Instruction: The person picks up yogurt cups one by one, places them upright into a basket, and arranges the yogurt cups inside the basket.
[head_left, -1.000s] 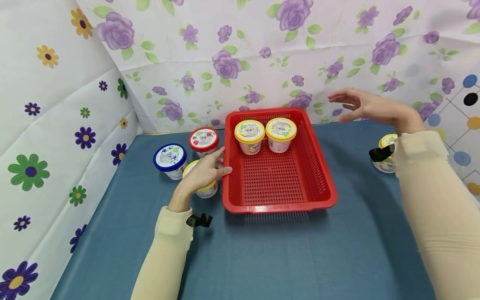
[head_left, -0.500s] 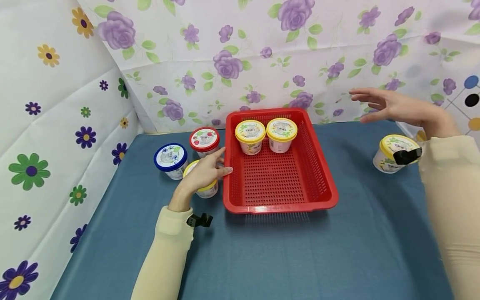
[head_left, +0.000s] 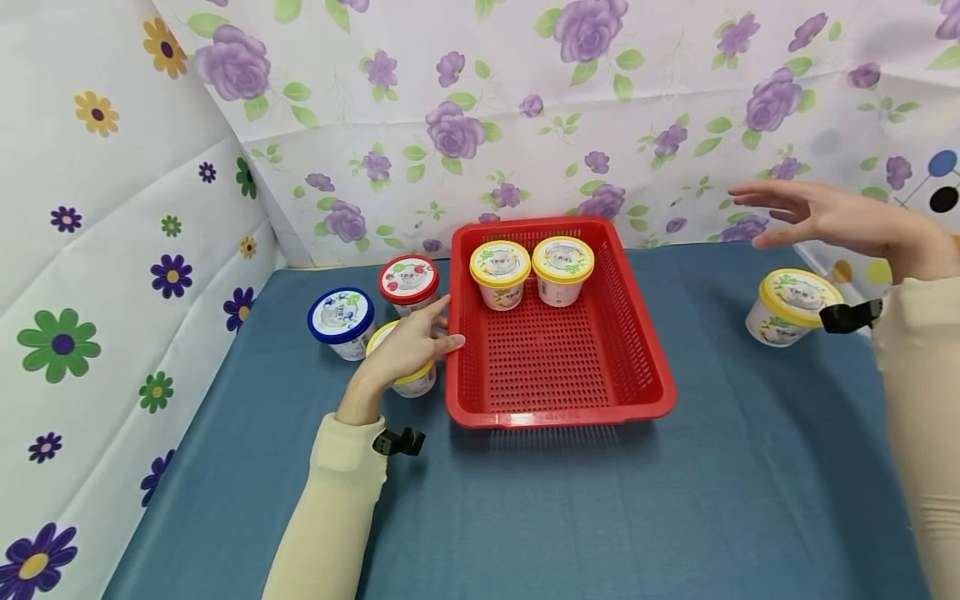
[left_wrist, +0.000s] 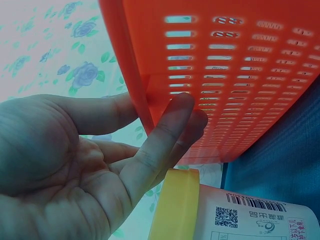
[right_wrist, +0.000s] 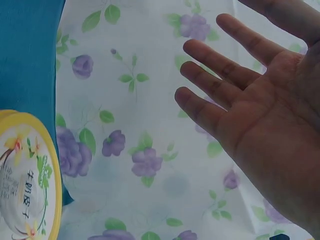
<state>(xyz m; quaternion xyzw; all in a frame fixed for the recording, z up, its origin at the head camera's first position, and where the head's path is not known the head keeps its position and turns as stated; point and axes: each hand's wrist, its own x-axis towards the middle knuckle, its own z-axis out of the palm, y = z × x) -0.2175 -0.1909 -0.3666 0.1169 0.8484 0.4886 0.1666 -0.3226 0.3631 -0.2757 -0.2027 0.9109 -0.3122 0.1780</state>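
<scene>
My left hand (head_left: 405, 346) holds the left rim of a red perforated plastic basket (head_left: 558, 415). In the left wrist view, the thumb goes behind the rim and the fingers (left_wrist: 165, 132) lie against the outer wall. A yellow-lidded tub (left_wrist: 175, 210) stands just under that hand, partly hidden by it in the head view. My right hand (head_left: 847, 218) hovers at the right, fingers spread and holding nothing. Nearest to it, a yellow-lidded tub (head_left: 795, 304) stands on the table. Two more yellow-lidded tubs, one left (head_left: 500, 271) and one right (head_left: 562, 267), sit upright at the basket's back.
Left of the basket are a red-lidded tub (head_left: 408, 279) and a blue-lidded tub (head_left: 341, 321). A blue cloth (head_left: 570, 517) covers the table. Flowered sheets (head_left: 510, 108) hang behind it and along the left side.
My right hand has moved to the right, uncovering the tub at the right that the sleeve partly hid. The left hand, the basket and the tubs have stayed in place.
</scene>
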